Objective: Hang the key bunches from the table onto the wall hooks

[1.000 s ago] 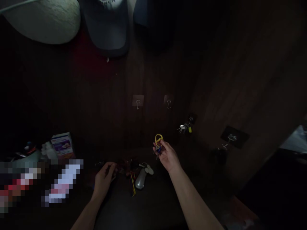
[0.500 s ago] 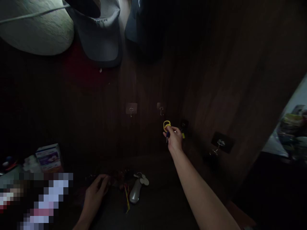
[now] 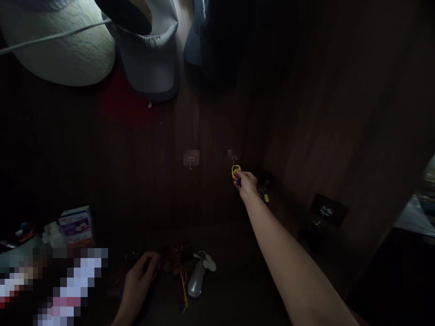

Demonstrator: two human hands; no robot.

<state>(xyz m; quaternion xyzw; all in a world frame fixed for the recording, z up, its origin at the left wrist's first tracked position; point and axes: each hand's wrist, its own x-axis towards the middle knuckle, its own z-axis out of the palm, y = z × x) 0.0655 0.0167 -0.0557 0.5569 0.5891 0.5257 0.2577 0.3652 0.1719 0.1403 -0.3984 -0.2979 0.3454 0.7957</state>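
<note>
My right hand (image 3: 247,182) reaches out to the dark wood back panel, closed on a small key (image 3: 239,182) with a yellow cord loop (image 3: 235,171). The loop stands up from the fingers and is at the lower end of a small wall hook (image 3: 234,158); whether it touches the hook I cannot tell. Low on the shelf, my left hand (image 3: 141,274) has its fingers bent and drawn together beside a dark reddish heap (image 3: 172,259). What is in its fingertips, if anything, is hidden in shadow. Right of the heap lie a yellow strap (image 3: 184,294) and a grey fob (image 3: 196,281) with keys.
A second hook (image 3: 190,159) is on the panel to the left. Another bunch of keys (image 3: 264,194) hangs right of my right hand, and a larger hook (image 3: 326,210) is on the side wall. Caps (image 3: 149,68) hang above. A box (image 3: 77,226) stands at left.
My right hand has raised the yellow loop up to the hook's lower end. My left hand stays by the heap. The whole view has shifted slightly.
</note>
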